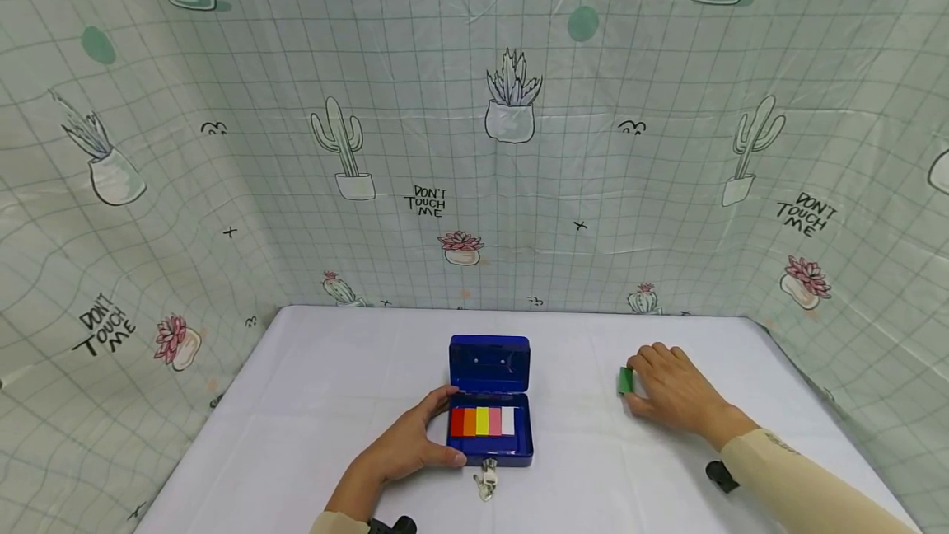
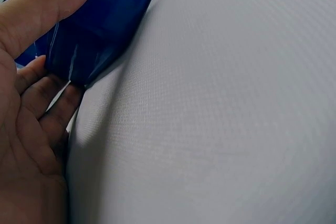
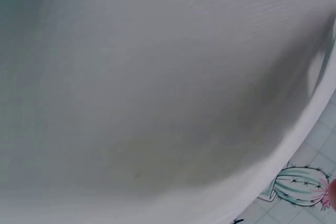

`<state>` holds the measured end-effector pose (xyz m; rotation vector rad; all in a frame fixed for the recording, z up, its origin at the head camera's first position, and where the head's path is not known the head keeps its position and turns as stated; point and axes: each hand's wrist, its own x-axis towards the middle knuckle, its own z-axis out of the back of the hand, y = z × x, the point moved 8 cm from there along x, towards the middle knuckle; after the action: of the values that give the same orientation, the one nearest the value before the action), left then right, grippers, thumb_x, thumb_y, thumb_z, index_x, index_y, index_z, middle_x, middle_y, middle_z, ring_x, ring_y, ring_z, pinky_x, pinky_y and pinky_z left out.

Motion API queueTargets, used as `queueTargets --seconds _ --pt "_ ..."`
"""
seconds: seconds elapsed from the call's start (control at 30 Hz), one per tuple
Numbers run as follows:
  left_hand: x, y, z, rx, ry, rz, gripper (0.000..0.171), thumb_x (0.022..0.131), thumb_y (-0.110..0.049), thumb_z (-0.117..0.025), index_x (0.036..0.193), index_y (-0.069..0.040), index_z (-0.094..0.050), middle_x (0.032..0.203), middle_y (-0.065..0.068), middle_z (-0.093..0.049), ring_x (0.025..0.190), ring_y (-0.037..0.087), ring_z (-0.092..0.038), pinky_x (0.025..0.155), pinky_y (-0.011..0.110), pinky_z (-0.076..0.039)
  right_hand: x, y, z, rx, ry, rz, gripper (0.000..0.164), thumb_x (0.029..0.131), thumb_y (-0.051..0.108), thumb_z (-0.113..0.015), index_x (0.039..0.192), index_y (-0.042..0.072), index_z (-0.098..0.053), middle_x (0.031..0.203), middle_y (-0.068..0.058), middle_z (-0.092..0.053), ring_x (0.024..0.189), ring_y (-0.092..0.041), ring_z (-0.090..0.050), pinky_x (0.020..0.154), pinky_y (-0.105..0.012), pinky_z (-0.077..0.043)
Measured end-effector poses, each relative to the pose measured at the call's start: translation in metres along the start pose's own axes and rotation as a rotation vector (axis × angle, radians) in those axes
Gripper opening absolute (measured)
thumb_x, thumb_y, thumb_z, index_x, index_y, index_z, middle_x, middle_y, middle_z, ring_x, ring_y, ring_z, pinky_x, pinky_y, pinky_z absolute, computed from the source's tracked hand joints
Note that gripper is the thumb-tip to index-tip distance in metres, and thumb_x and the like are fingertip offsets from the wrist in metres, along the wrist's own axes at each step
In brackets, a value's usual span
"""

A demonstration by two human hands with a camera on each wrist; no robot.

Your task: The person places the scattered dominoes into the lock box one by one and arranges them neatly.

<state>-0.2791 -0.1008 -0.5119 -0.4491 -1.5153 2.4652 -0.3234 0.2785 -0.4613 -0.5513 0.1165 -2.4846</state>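
Note:
A small blue metal cash box [image 1: 527, 435] stands on the table with its lid [image 1: 489, 365] raised. Inside, several coloured blocks [image 1: 483, 421] lie side by side in a row: red, orange, yellow, pink and white. My left hand [image 1: 411, 439] grips the box's left side, thumb at the front corner and fingers toward the hinge. The left wrist view shows that thumb and the fingers against the blue wall [image 2: 105, 24]. Off to the right, my right hand [image 1: 678, 390] pinches a green block [image 1: 626, 381] between thumb and fingers. Only a fingertip [image 3: 333, 193] appears in the right wrist view.
Keys [image 1: 486, 480] hang from the lock at the box's front. A white cloth covers the table [image 1: 334, 386]. Behind and on both sides hangs a curtain [image 1: 593, 180] printed with cacti.

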Motion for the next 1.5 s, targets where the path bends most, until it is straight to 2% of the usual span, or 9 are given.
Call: queueTargets --seconds 0.2,0.4,0.77,1.37,1.5 --pt "0.000 0.000 0.001 -0.008 0.005 -0.011 0.106 0.072 -0.031 -0.099 0.160 -0.017 -0.041 0.164 0.019 -0.045 0.152 0.044 -0.039 0.122 0.074 -0.022 0.009 0.011 0.005 -0.004 -0.027 0.032 0.040 0.085 0.038 -0.079 0.107 0.007 -0.067 0.099 -0.004 -0.061 0.093 -0.025 -0.053 0.078 -0.039 -0.043" --pt "0.000 0.000 0.000 -0.005 0.006 -0.005 0.107 0.072 -0.032 -0.099 0.161 -0.018 -0.041 0.164 0.019 -0.045 0.152 0.045 -0.039 0.121 0.076 -0.022 0.015 0.021 0.008 0.002 -0.035 0.046 0.041 0.084 0.040 -0.079 0.107 0.008 -0.067 0.100 -0.003 -0.062 0.092 -0.024 -0.053 0.079 -0.040 -0.044" --pt "-0.001 0.000 0.000 0.002 0.002 0.004 0.106 0.072 -0.032 -0.099 0.160 -0.019 -0.041 0.164 0.019 -0.045 0.152 0.045 -0.038 0.121 0.076 -0.022 0.026 0.044 0.018 0.016 -0.104 0.096 0.041 0.081 0.039 -0.081 0.106 0.009 -0.067 0.097 -0.002 -0.061 0.089 -0.022 -0.052 0.078 -0.037 -0.042" --pt "-0.002 0.002 -0.002 0.000 0.006 -0.002 0.106 0.072 -0.031 -0.099 0.161 -0.018 -0.041 0.164 0.018 -0.045 0.153 0.044 -0.038 0.122 0.075 -0.021 0.051 0.121 0.045 0.031 -0.185 0.227 0.044 0.079 0.047 -0.081 0.100 0.012 -0.066 0.093 0.001 -0.058 0.084 -0.018 -0.048 0.073 -0.032 -0.036" --pt "0.000 0.000 0.000 0.004 0.002 -0.007 0.106 0.073 -0.032 -0.099 0.161 -0.018 -0.041 0.164 0.018 -0.045 0.153 0.044 -0.038 0.122 0.074 -0.023 0.059 0.134 0.045 0.015 -0.167 0.252 0.045 0.082 0.051 -0.080 0.101 0.013 -0.066 0.094 0.002 -0.059 0.085 -0.018 -0.049 0.073 -0.031 -0.036"
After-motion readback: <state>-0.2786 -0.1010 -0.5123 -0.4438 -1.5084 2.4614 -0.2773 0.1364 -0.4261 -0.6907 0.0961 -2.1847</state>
